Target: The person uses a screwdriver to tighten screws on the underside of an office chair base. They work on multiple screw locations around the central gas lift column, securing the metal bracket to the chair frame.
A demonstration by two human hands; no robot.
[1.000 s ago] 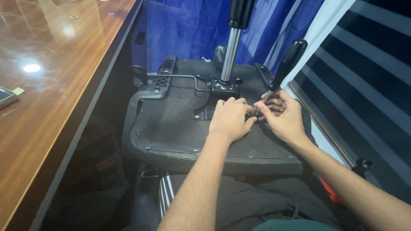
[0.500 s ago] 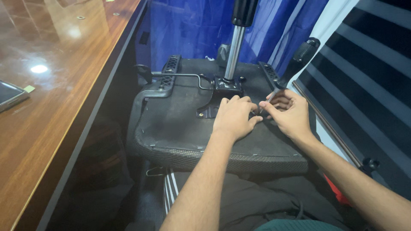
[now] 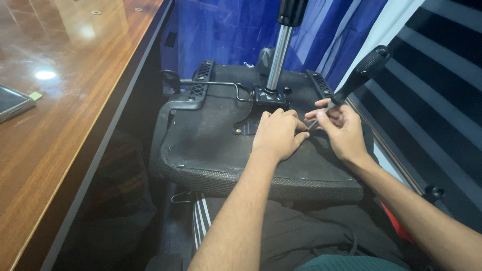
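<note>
An upturned office chair seat lies across the person's lap, its black underside facing up and its mesh-covered rim nearest the body. From the middle of the seat's far edge a chrome gas-lift column rises out of a black mechanism plate, with a thin bent lever rod running off to the left.

The right hand holds a screwdriver: its fingers are closed around the thin metal shaft low down, while the black ribbed handle sticks up and away to the right, above the hand. The tool's long axis slants from upper right down to lower left, and its tip points at a spot on the seat underside just right of the centre, in the narrow gap between the two hands.

The left hand rests flat on the seat, fingers loosely curled and holding nothing, touching the fabric just beside the tip. Both hands are almost touching; the right one is nearer to the tool's working end.

To the left runs a glossy wooden worktop, with a phone near its left edge. Blue fabric hangs behind the chair.
</note>
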